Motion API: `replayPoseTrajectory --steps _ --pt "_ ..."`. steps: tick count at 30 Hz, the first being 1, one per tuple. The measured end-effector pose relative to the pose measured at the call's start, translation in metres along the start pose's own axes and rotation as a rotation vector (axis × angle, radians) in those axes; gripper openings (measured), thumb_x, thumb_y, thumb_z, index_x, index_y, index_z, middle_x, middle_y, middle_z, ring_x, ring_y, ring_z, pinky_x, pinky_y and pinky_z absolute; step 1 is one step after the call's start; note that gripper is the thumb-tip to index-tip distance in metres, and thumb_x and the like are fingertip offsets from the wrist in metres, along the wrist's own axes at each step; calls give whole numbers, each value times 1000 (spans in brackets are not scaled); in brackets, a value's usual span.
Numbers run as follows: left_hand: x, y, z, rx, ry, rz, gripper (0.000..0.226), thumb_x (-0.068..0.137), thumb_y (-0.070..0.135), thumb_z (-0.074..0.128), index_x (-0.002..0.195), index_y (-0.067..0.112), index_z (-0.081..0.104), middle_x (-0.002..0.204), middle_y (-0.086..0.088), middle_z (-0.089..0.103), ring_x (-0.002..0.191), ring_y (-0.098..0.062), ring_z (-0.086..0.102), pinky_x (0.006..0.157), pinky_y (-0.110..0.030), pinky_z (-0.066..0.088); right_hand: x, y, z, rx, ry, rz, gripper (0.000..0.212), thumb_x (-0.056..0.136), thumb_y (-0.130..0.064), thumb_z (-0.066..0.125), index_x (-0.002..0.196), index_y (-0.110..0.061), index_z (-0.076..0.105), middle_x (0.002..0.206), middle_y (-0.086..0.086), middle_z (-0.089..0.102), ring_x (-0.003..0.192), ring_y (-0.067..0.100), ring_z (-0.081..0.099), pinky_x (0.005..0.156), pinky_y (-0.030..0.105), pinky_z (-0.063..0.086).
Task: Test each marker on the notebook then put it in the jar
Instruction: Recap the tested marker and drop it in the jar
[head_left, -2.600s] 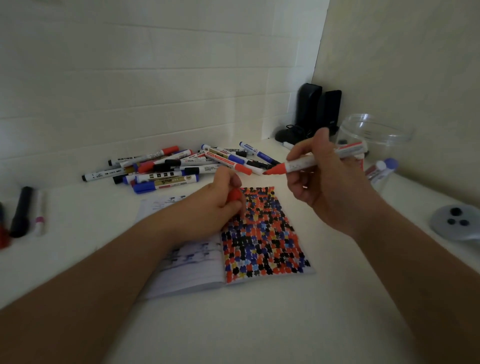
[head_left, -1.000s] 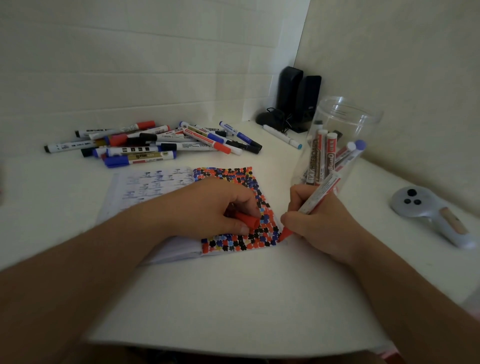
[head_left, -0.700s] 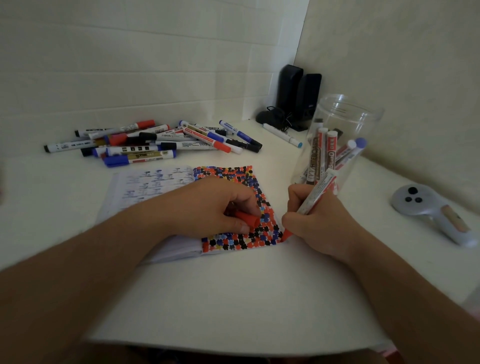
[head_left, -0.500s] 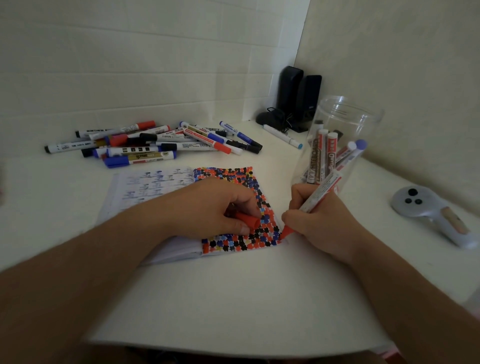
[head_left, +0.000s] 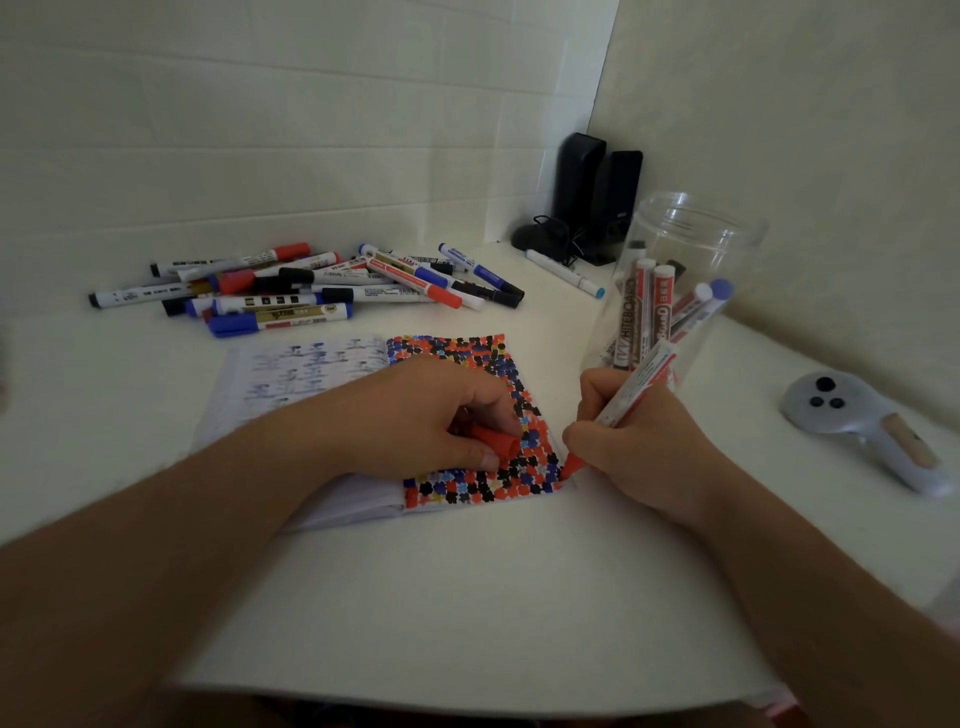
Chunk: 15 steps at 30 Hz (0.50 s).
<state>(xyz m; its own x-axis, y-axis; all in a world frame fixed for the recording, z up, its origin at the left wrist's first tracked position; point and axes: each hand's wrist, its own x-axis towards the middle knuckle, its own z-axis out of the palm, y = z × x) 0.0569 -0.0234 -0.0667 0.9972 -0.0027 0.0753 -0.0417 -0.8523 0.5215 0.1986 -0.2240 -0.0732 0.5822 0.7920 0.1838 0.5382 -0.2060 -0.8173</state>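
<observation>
An open notebook (head_left: 311, 374) lies on the white table, its right page covered in red, blue and black dots. My right hand (head_left: 644, 447) grips an uncapped red marker (head_left: 631, 395), whose tip touches the page's near right corner. My left hand (head_left: 415, 421) rests on the notebook and holds the red cap (head_left: 493, 439) between thumb and fingers. A clear plastic jar (head_left: 691, 249) stands just behind my right hand with several markers in it.
A pile of several capped markers (head_left: 311, 286) lies at the back by the wall. One white marker (head_left: 563, 273) lies alone near two black speakers (head_left: 597, 192) in the corner. A grey handheld controller (head_left: 862, 431) rests at the right.
My right hand came down from in front of the jar and set the red tip on the page's near corner. In the last second the marker only shifts slightly there. The left hand stays.
</observation>
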Motion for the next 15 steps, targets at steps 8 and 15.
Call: replayPoseTrajectory --steps 8,15 --pt "1 1 0 -7 -1 -19 29 89 40 77 114 47 65 110 30 66 103 14 60 86 -8 47 0 1 -3 74 -32 14 30 68 -17 66 58 -16 37 61 15 38 56 17 38 55 30 38" --pt "-1 6 -1 -139 89 -60 22 99 37 63 119 46 64 110 24 70 103 10 63 92 -19 51 3 1 -12 631 -15 85 27 86 -20 78 76 -13 54 60 5 44 49 14 34 42 20 33"
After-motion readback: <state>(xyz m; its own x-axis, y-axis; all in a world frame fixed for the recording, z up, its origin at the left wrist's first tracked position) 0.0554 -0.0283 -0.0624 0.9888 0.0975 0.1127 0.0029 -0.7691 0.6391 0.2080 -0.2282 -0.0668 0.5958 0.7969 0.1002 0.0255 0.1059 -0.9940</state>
